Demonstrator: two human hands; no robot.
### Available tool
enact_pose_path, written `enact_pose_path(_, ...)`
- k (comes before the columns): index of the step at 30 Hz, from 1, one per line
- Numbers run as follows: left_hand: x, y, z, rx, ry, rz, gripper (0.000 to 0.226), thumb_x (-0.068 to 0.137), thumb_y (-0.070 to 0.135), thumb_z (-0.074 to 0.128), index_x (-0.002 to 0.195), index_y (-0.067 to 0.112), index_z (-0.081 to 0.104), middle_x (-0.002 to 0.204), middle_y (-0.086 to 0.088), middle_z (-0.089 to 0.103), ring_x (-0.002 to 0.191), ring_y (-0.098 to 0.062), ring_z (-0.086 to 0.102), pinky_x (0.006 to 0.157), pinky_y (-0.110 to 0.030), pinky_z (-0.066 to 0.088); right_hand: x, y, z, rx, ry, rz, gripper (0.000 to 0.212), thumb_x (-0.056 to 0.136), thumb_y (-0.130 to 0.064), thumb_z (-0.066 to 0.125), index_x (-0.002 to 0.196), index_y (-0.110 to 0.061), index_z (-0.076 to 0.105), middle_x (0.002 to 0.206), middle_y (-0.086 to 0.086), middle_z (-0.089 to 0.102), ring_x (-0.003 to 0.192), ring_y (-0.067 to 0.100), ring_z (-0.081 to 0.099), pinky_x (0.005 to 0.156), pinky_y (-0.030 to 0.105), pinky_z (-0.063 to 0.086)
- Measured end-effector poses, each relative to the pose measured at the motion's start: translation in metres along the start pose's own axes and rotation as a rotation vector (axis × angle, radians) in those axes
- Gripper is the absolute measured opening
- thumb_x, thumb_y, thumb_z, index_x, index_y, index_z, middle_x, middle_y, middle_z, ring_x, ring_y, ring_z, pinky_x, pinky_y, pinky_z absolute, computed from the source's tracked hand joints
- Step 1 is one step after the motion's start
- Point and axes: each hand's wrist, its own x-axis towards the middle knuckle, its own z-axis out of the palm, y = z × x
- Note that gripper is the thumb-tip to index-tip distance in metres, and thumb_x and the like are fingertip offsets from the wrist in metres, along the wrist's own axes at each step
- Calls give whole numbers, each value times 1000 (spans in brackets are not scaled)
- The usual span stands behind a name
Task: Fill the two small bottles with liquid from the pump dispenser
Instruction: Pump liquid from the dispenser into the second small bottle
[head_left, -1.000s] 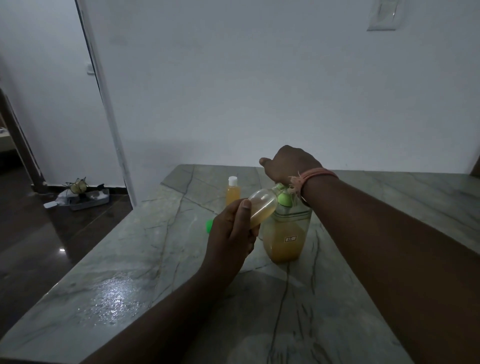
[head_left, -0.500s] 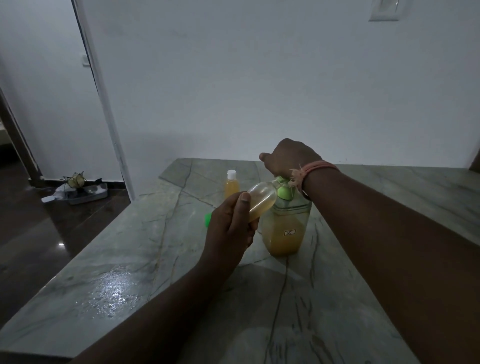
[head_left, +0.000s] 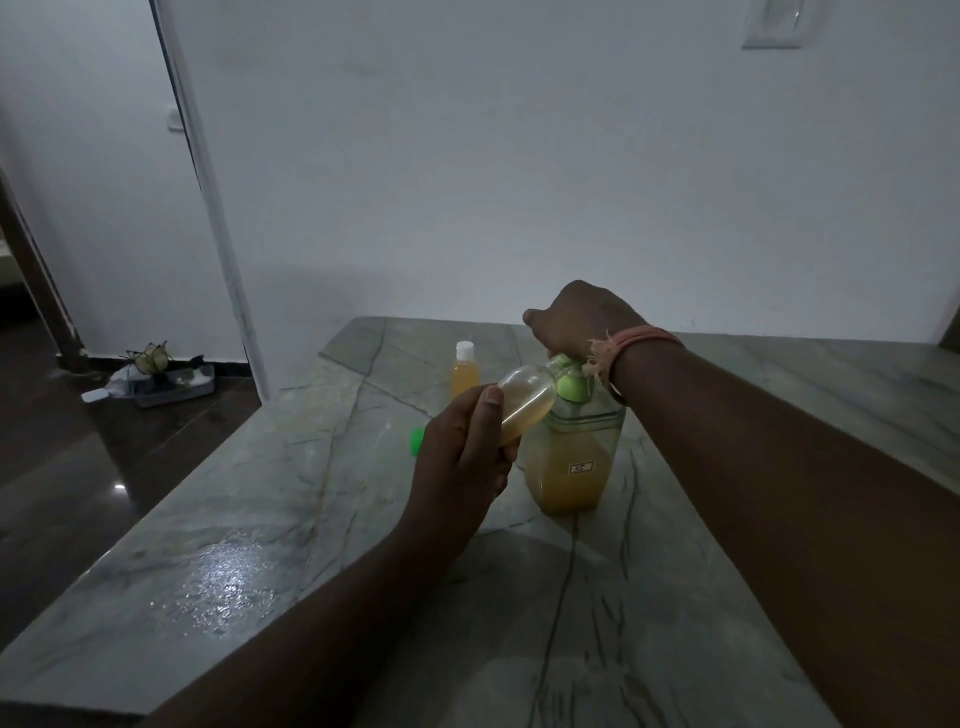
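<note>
Faintly, pump dispenser (head_left: 571, 457) sticker reads "55"; left hand (head_left: 462, 457) holds small bottle (head_left: 524, 405).

A grey-green stone table (head_left: 270, 545) with dark veins is seen by a white wall (head_left: 519, 182). A light switch (head_left: 774, 23) is fixed high on that wall. A dark shiny floor (head_left: 78, 467) is seen at the left, where a tray (head_left: 174, 384) of small things is set down.

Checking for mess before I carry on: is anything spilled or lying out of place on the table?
No spill is visible. One green cap lies loose on the marble table, left of the left hand, off the tilted bottle that hand holds.
</note>
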Motion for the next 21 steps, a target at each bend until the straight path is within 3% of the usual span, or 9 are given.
enact_pose_path(6,1,0,0,-14,1,12,36,98,45,39,102,17,63,64,-1,58,48,-10,51,43,-24,40,0,1,-2,-79,100,-38,35,93,-41,53,69,-15,51,72,2,58,67,21,54,68,31,43)
enact_pose_path(9,1,-2,1,-12,5,-2,32,103,38,39,106,17,63,65,-2,58,49,-10,51,43,-24,41,3,5,2,-77,74,-19,31,89,-38,56,70,-14,58,76,3,66,73,24,62,67,30,46)
enact_pose_path(13,1,-1,2,-10,10,-8,29,106,32,38,104,16,63,63,-1,57,47,-9,50,42,-23,40,-1,3,-1,-75,75,-22,31,90,-38,56,69,-15,54,74,3,59,74,25,58,67,30,42)
enact_pose_path(18,0,2,1,-20,4,-10,39,99,44,40,107,13,63,65,-1,58,48,-9,51,43,-23,40,-5,-1,-8,-141,103,-61,33,93,-42,53,73,-16,49,72,0,49,78,26,54,70,31,40)
enact_pose_path(21,2,-1,2,-14,13,3,31,106,33,39,103,14,63,63,-2,57,47,-11,49,41,-25,39,-4,1,-3,-100,101,-39,34,91,-40,54,68,-16,50,71,1,54,77,27,59,68,30,41)
